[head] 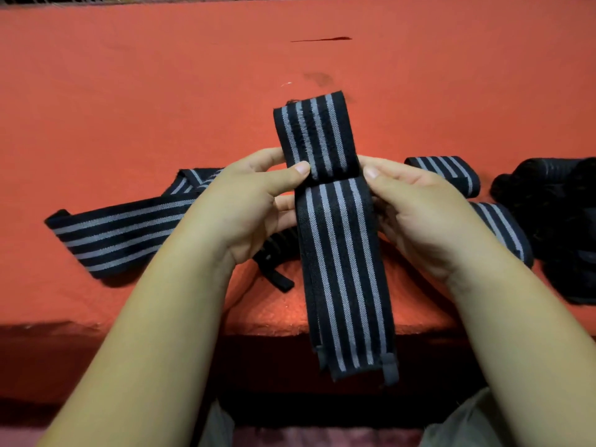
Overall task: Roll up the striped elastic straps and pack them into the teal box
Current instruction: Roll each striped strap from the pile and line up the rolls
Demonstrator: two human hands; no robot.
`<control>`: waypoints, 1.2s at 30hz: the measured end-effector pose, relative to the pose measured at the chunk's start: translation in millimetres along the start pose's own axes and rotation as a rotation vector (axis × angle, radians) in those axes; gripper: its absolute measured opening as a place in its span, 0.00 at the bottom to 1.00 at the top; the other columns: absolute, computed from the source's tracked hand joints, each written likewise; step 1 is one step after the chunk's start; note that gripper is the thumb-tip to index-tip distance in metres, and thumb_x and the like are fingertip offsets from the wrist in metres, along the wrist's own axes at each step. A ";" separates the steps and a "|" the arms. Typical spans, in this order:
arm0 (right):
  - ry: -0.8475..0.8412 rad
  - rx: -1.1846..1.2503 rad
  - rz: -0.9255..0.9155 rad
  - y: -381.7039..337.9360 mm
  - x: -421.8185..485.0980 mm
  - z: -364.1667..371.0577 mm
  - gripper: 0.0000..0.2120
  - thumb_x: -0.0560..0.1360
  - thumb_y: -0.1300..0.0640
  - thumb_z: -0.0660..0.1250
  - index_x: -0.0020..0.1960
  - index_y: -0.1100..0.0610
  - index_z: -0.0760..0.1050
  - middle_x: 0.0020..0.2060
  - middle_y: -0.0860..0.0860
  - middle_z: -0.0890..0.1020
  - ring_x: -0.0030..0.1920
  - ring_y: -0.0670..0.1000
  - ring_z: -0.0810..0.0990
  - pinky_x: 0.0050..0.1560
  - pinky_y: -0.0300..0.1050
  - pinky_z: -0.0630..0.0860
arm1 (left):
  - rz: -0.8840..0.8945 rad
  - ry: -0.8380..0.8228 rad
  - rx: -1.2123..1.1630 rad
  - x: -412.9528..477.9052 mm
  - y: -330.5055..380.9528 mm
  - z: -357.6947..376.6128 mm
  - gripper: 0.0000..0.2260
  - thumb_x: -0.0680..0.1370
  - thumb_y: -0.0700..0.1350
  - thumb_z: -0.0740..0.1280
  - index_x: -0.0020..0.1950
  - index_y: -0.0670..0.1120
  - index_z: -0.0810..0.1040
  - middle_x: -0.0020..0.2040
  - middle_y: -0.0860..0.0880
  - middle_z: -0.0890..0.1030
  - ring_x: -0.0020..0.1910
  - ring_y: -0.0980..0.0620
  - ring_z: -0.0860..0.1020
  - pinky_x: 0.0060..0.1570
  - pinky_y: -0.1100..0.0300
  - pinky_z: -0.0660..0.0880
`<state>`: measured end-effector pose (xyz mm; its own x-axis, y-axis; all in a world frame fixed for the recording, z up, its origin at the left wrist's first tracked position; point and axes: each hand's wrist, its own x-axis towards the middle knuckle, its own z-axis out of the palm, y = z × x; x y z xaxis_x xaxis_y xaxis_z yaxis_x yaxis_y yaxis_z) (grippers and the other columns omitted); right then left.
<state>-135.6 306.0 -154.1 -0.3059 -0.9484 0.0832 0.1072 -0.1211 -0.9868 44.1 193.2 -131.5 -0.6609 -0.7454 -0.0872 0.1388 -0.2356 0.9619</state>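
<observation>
A loose striped strap (119, 233) lies at your left on the orange cloth (129, 91). Your left hand (258, 204) and right hand (416, 208) pinch the folded strap (335, 246) between them, its tail hanging. Rolling seems barely begun, so next wind it tightly. The teal box is not in view.

Bare forearms (154, 333), left hand (254, 204), right hand (422, 208), short plain nails (302, 167), pale greyish trousers (467, 421) at bottom edge.
</observation>
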 end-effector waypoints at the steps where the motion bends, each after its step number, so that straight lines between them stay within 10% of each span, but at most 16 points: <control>1: 0.000 -0.011 0.001 0.9 -0.1 0.0 0.16 0.89 0.60 0.59 0.71 0.56 0.81 0.61 0.55 0.88 0.64 0.55 0.86 0.65 0.50 0.81 | 0.000 -0.002 0.007 0.2 -0.3 0.2 0.13 0.86 0.37 0.66 0.70 0.42 0.82 0.60 0.43 0.88 0.47 0.47 0.88 0.44 0.58 0.85; 27: 0.092 -0.257 -0.045 4.6 0.8 -13.2 0.13 0.84 0.49 0.71 0.68 0.42 0.82 0.49 0.61 0.85 0.45 0.54 0.79 0.55 0.69 0.80 | 0.136 0.028 0.201 5.2 -9.0 -1.5 0.16 0.81 0.35 0.73 0.67 0.45 0.84 0.56 0.45 0.89 0.52 0.48 0.88 0.47 0.59 0.83; 36: 0.032 -0.187 0.011 2.3 3.0 -16.7 0.15 0.84 0.52 0.70 0.70 0.40 0.81 0.36 0.48 0.76 0.33 0.48 0.71 0.37 0.46 0.71 | 0.183 0.030 0.100 8.5 -12.2 -0.8 0.17 0.78 0.29 0.72 0.65 0.42 0.85 0.59 0.42 0.88 0.58 0.46 0.88 0.53 0.59 0.83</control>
<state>-152.0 307.8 -158.5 -0.3362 -0.9391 0.0705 -0.0656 -0.0513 -0.9965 37.4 189.2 -144.2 -0.6091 -0.7884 0.0855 0.1799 -0.0323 0.9832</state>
